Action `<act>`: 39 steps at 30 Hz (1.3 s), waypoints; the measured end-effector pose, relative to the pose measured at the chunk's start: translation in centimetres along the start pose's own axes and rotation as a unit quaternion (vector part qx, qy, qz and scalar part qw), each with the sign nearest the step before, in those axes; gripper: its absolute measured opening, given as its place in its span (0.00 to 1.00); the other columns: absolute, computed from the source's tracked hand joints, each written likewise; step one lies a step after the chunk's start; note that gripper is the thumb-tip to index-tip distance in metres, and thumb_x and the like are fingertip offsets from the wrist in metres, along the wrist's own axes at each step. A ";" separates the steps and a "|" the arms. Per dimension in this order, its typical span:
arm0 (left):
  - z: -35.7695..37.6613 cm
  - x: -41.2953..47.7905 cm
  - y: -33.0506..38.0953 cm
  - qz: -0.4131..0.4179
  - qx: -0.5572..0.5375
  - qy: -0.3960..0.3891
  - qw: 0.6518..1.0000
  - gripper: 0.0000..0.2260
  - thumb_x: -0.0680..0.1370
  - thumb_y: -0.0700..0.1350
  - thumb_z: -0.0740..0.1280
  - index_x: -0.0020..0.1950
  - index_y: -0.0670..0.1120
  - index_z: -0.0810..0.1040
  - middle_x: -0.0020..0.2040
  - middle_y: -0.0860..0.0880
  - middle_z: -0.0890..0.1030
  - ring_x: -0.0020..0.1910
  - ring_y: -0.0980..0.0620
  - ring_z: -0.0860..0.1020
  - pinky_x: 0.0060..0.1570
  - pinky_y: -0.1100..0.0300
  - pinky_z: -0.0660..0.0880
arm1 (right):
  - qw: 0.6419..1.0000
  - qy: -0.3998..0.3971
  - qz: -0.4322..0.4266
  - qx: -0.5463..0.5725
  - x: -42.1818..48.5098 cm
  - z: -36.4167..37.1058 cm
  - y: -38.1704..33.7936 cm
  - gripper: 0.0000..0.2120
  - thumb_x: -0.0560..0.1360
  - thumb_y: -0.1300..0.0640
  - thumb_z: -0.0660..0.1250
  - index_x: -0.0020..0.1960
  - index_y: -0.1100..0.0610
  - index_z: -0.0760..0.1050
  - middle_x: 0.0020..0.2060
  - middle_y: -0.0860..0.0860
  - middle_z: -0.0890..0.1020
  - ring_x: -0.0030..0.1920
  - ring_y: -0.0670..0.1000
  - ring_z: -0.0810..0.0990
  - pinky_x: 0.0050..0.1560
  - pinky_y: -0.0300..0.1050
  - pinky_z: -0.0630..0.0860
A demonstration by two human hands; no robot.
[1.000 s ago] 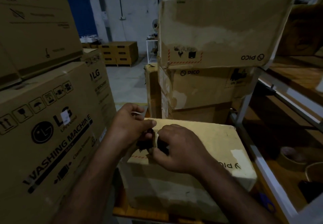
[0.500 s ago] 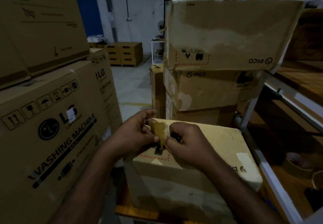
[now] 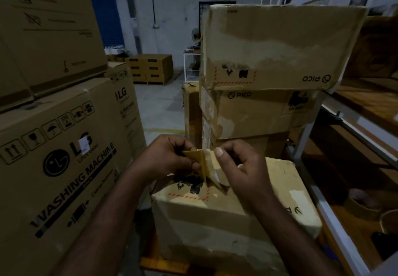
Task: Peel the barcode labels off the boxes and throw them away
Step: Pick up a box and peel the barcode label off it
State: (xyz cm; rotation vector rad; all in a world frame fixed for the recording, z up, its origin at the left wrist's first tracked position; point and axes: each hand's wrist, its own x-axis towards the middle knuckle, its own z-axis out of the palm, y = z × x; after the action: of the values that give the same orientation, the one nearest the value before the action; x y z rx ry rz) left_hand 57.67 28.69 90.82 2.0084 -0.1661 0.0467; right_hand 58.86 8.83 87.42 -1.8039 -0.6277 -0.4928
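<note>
A worn cardboard PICO box (image 3: 247, 217) stands low in front of me, its top face showing a red dashed frame with black marks. Just above that top face both hands pinch a peeled label (image 3: 202, 163), a tan, folded piece with a pale sticky side. My left hand (image 3: 170, 157) holds its left half between thumb and fingers. My right hand (image 3: 239, 168) grips the right half, thumb up. The label's lower tip still reaches down to the box top near the red frame.
Tall LG washing machine boxes (image 3: 64, 168) wall the left side. Several stacked PICO boxes (image 3: 269, 60) rise behind the near box. A metal shelf rack (image 3: 336, 222) with wooden boards and tape rolls runs along the right. Concrete floor and pallet boxes (image 3: 153, 69) lie beyond.
The label has come up off the box top: a second ago both hands pressed on the box, now they hold the folded label raised above it.
</note>
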 end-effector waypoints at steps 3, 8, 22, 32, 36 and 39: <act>0.2 0.8 0.7 0.007 -0.012 -0.006 1.000 0.06 0.70 0.33 0.75 0.45 0.40 0.82 0.38 0.48 0.85 0.38 0.51 0.84 0.39 0.51 0.82 | 0.998 0.061 -0.023 -0.011 0.1 -0.2 0.2 0.15 0.76 0.44 0.61 0.44 0.54 0.78 0.38 0.46 0.77 0.39 0.46 0.76 0.35 0.43 0.74; 0.4 1.7 1.0 0.040 -0.061 0.051 0.996 0.06 0.72 0.35 0.72 0.44 0.45 0.81 0.38 0.52 0.84 0.37 0.56 0.81 0.37 0.60 0.77 | 0.988 0.148 -0.053 -0.013 0.2 -0.5 0.3 0.11 0.77 0.50 0.60 0.41 0.54 0.75 0.34 0.46 0.74 0.36 0.44 0.73 0.34 0.31 0.67; 2.3 3.1 -2.9 0.004 -0.196 0.252 0.948 0.02 0.79 0.42 0.67 0.49 0.47 0.75 0.44 0.45 0.81 0.44 0.45 0.80 0.46 0.44 0.79 | 0.910 -0.325 0.061 -0.250 2.5 3.0 -1.5 0.07 0.74 0.45 0.71 0.43 0.48 0.78 0.39 0.44 0.82 0.39 0.41 0.78 0.41 0.47 0.78; 2.2 3.2 -4.1 0.017 -0.125 0.282 0.951 0.03 0.77 0.48 0.68 0.49 0.50 0.75 0.45 0.46 0.81 0.45 0.44 0.81 0.48 0.40 0.80 | 0.909 -0.316 0.044 -0.267 1.7 3.3 -1.7 0.12 0.74 0.45 0.70 0.38 0.51 0.74 0.37 0.46 0.80 0.39 0.46 0.77 0.39 0.48 0.76; 2.2 3.7 -3.9 0.008 -0.132 0.282 0.950 0.03 0.79 0.47 0.68 0.49 0.51 0.75 0.47 0.45 0.82 0.44 0.47 0.82 0.48 0.42 0.81 | 0.899 -0.323 0.055 -0.292 1.6 2.1 -1.4 0.14 0.72 0.42 0.72 0.39 0.51 0.75 0.39 0.44 0.82 0.40 0.44 0.78 0.38 0.46 0.75; 2.1 3.9 -3.6 -0.007 -0.151 0.277 0.949 0.03 0.79 0.45 0.67 0.51 0.48 0.75 0.47 0.46 0.82 0.45 0.48 0.82 0.48 0.44 0.81 | 0.912 -0.270 0.020 -0.309 2.7 4.2 -1.6 0.07 0.75 0.47 0.69 0.42 0.49 0.76 0.39 0.43 0.80 0.41 0.45 0.77 0.43 0.47 0.74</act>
State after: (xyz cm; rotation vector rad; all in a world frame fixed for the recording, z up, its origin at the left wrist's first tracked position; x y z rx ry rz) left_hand 61.90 27.92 87.05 1.6195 0.1927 0.5402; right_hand 60.01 13.72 88.95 -2.5918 -0.8705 -0.1525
